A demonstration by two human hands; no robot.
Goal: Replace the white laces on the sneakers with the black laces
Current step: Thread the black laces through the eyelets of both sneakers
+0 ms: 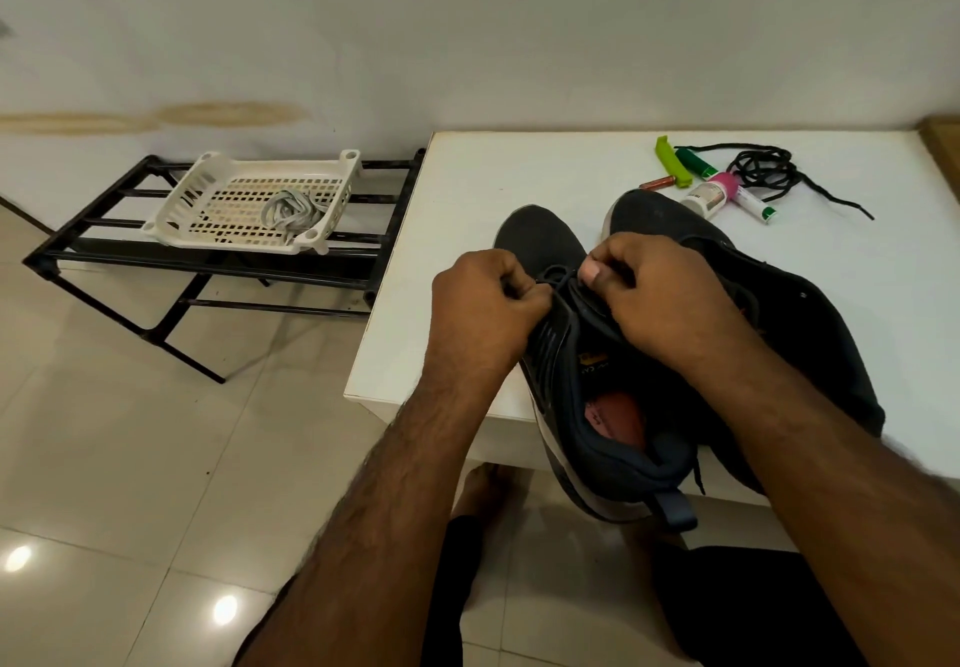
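Note:
Two dark sneakers stand on the white table [519, 167], toes pointing away from me. The left sneaker [540, 245] overhangs the table's front edge and carries a black lace [563, 276]. My left hand [483, 302] pinches one side of that lace over the eyelets, and my right hand [654, 297] pinches the other side. The right sneaker [810, 333] lies behind my right forearm. A loose black lace [763, 172] lies coiled at the back of the table. A bundle of white laces [291, 209] sits in a white plastic basket [218, 183].
The basket rests on a black metal rack [104, 245] left of the table, on a tiled floor. Behind the sneakers lie a green clip [670, 159], a green marker [693, 162], a pink-capped bottle [709, 196] and a small tube [756, 206]. A wall runs behind.

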